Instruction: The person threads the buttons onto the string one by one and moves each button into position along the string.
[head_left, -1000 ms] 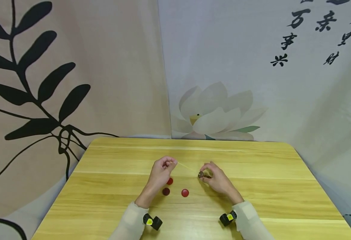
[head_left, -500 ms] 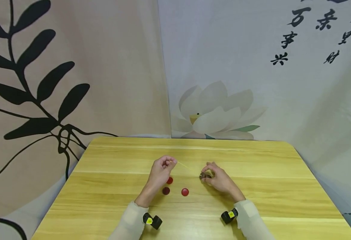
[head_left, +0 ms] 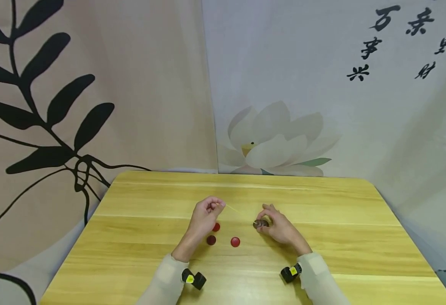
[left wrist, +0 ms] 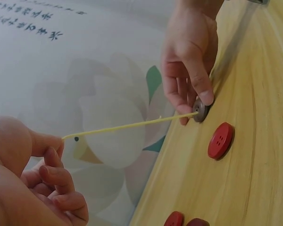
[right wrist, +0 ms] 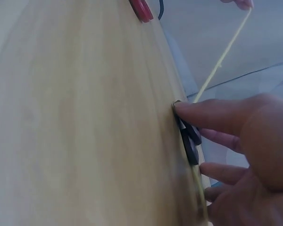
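My left hand (head_left: 207, 214) pinches the end of a yellow string (left wrist: 132, 125) between thumb and forefinger. The string stretches across to a brown button (left wrist: 200, 111) and enters one of its holes. My right hand (head_left: 278, 228) holds that button at its edge, thumb against it, just above the table. From the right wrist, more than one dark button (right wrist: 190, 147) shows stacked along the string, partly behind the thumb, and a length of string hangs below them. Near the left wrist lie a red button (head_left: 216, 227) and a dark red button (head_left: 211, 240).
Another red button (head_left: 235, 242) lies on the wooden table (head_left: 322, 262) between the forearms. Behind the table's far edge hangs a printed cloth (head_left: 162, 84). Each wrist wears a small black camera (head_left: 194, 279).
My right hand has shifted slightly right with the brown buttons, which now show as an overlapping row under its fingers. The left hand keeps its pinch on the string, nearly still.
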The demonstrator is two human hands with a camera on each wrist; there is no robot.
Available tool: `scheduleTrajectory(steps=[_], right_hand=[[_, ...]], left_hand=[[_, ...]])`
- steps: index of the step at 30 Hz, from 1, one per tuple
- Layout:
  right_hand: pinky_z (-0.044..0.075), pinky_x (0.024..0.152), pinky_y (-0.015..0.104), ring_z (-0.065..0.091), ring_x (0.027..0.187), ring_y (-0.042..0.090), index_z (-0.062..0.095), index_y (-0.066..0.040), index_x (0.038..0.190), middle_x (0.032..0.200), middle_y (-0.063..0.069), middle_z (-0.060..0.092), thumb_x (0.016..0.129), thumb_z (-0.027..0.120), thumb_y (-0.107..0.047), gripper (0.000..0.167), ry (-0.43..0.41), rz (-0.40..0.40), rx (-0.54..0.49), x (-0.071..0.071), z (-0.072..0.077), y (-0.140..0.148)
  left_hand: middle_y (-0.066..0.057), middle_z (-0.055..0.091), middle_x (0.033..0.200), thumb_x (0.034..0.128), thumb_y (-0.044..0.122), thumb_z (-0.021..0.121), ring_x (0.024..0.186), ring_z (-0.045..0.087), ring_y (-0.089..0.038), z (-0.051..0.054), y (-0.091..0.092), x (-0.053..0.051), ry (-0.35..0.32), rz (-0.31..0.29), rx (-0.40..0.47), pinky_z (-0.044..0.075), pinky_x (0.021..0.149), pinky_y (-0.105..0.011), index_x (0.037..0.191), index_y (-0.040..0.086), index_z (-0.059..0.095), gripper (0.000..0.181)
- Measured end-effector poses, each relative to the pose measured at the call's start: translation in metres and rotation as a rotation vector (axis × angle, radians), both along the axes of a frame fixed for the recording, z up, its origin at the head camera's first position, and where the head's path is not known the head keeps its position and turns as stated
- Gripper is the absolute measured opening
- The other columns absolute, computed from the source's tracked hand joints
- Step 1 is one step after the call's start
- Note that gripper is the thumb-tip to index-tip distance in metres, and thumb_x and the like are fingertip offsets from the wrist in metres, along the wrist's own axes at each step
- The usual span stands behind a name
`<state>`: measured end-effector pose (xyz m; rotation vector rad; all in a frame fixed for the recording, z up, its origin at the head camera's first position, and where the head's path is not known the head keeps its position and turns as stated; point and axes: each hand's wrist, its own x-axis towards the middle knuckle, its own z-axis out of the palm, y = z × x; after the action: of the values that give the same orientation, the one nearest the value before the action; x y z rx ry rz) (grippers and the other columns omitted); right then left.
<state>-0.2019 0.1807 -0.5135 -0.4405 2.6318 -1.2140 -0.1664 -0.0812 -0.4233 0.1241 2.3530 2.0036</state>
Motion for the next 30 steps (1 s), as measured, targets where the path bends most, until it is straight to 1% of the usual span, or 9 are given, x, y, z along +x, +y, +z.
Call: scheduleTrajectory(steps=[4, 7, 10, 17, 24, 30], right_hand=[[0.005, 0.116, 0.064, 0.007, 0.148, 0.047, 0.063, -0.018, 0.101, 0.157, 0.026, 0.028, 0.088, 0.074, -0.008, 0.021, 0.022, 0.015, 0.000, -0.0009, 0.0008, -0.0013], [0.004, 0.116, 0.064, 0.007, 0.148, 0.049, 0.063, -0.016, 0.102, 0.156, 0.027, 0.028, 0.088, 0.074, -0.006, 0.020, 0.042, 0.029, -0.010, -0.0020, 0.0011, -0.0029], [0.003, 0.116, 0.063, 0.007, 0.148, 0.049, 0.062, -0.016, 0.102, 0.156, 0.027, 0.028, 0.088, 0.074, -0.005, 0.021, 0.044, 0.035, -0.014, -0.0031, 0.0005, -0.0040], [0.002, 0.117, 0.062, 0.006, 0.148, 0.048, 0.062, -0.016, 0.102, 0.156, 0.027, 0.028, 0.087, 0.073, -0.004, 0.022, 0.032, 0.029, -0.024, -0.0030, 0.0002, -0.0033], [0.002, 0.117, 0.062, 0.006, 0.148, 0.047, 0.062, -0.016, 0.102, 0.157, 0.026, 0.028, 0.088, 0.073, -0.005, 0.022, 0.024, 0.028, -0.022, -0.0016, -0.0008, -0.0021], [0.001, 0.116, 0.063, 0.005, 0.148, 0.046, 0.062, -0.016, 0.103, 0.157, 0.026, 0.027, 0.087, 0.075, -0.005, 0.023, 0.013, 0.016, -0.029, 0.0004, -0.0031, -0.0013]], left_hand=[[-0.002, 0.046, 0.076, 0.1000, 0.009, 0.057, 0.062, 0.039, -0.012, 0.0012, 0.0016, -0.0005, -0.005, 0.002, -0.006, 0.034, 0.059, -0.021, 0.105, -0.005, 0.064, 0.016], [-0.002, 0.046, 0.076, 0.0996, 0.009, 0.058, 0.063, 0.039, -0.012, 0.0019, 0.0028, -0.0009, -0.005, 0.006, -0.009, 0.035, 0.060, -0.021, 0.106, -0.006, 0.064, 0.017], [-0.003, 0.046, 0.076, 0.0992, 0.008, 0.059, 0.064, 0.040, -0.012, 0.0015, 0.0033, -0.0014, -0.002, 0.006, -0.008, 0.035, 0.061, -0.021, 0.106, -0.007, 0.064, 0.018], [-0.003, 0.047, 0.077, 0.0992, 0.008, 0.058, 0.064, 0.040, -0.011, -0.0012, 0.0046, -0.0015, 0.005, -0.006, -0.014, 0.035, 0.060, -0.020, 0.104, -0.004, 0.065, 0.015], [-0.003, 0.047, 0.077, 0.0990, 0.008, 0.059, 0.064, 0.040, -0.011, -0.0036, 0.0069, -0.0006, 0.002, -0.006, -0.014, 0.035, 0.060, -0.020, 0.104, -0.006, 0.065, 0.016], [-0.003, 0.048, 0.078, 0.0986, 0.007, 0.059, 0.065, 0.041, -0.012, -0.0053, 0.0092, 0.0008, -0.003, -0.008, -0.017, 0.035, 0.060, -0.021, 0.102, -0.004, 0.065, 0.014]])
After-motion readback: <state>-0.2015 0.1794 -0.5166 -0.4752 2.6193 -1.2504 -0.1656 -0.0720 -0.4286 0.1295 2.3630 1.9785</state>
